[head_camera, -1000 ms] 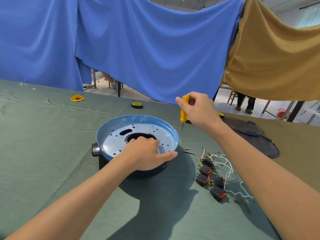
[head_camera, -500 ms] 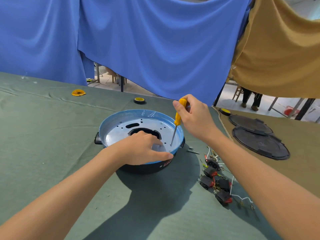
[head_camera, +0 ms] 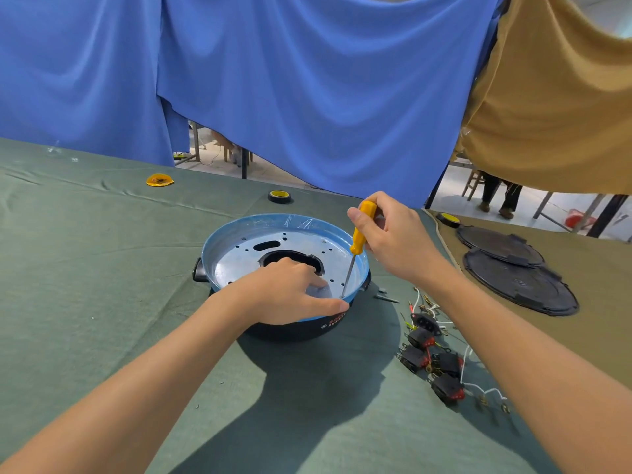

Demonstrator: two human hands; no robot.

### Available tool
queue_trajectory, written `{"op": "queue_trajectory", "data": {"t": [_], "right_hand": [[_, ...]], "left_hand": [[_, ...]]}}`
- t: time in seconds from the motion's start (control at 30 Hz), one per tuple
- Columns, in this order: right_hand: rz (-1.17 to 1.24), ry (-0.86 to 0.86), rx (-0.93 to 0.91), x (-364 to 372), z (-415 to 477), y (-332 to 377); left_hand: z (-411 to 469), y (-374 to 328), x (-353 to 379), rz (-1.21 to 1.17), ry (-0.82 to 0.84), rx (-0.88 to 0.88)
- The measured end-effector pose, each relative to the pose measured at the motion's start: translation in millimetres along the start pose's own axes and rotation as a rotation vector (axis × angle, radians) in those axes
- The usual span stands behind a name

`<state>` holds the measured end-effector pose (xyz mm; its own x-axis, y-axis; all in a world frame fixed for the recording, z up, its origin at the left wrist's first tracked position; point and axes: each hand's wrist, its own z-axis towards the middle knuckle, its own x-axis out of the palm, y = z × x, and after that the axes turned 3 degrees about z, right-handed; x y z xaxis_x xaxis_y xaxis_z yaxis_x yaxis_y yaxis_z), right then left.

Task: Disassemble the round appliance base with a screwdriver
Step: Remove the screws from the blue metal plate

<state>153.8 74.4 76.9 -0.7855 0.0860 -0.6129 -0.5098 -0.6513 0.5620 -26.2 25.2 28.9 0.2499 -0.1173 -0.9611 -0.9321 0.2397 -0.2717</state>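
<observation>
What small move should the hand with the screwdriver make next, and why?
Probably start turning the screwdriver: its tip rests on the metal plate inside the base by the near rim, the right hand grips its yellow handle, and the left hand holds the base steady.

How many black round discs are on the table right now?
2. Both lie on the tan cloth right of the appliance base: the farther disc and the nearer disc, edges overlapping. Others may sit outside the frame.
</observation>
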Motion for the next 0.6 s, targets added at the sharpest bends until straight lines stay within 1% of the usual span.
{"op": "queue_trajectory", "data": {"t": [0.07, 0.13, 0.27, 0.33, 0.4, 0.47, 0.53, 0.6], "right_hand": [[-0.11, 0.071, -0.043, -7.9, 3.1, 6.6], [-0.246, 0.176, -0.017, -16.3, 10.7, 14.6], [-0.531, 0.402, 0.171, -27.5, 31.6, 35.4], [-0.641, 0.54, 0.227, -28.4, 39.5, 46.2], [-0.651, 0.682, 0.286, -27.6, 45.9, 53.9], [-0.604, 0.764, 0.325, -28.0, 50.5, 57.3], [-0.606, 0.812, 0.292, -29.3, 52.3, 59.0], [-0.647, 0.835, 0.217, -31.9, 51.0, 60.2]], "left_hand": [[-1.0, -0.5, -0.6, 0.003, 0.015, -0.012], [-2.3, -1.1, -1.1, 0.045, 0.04, -0.01], [-4.4, -3.4, -0.9, 0.105, 0.06, 0.0], [-4.0, -4.1, -1.3, 0.109, 0.051, 0.014], [-3.0, -4.1, -1.3, 0.101, 0.052, 0.021], [-2.2, -4.2, -1.2, 0.089, 0.057, 0.024], [-1.7, -3.6, -0.9, 0.082, 0.052, 0.022], [-1.7, -3.8, -0.6, 0.082, 0.046, 0.023]]}}
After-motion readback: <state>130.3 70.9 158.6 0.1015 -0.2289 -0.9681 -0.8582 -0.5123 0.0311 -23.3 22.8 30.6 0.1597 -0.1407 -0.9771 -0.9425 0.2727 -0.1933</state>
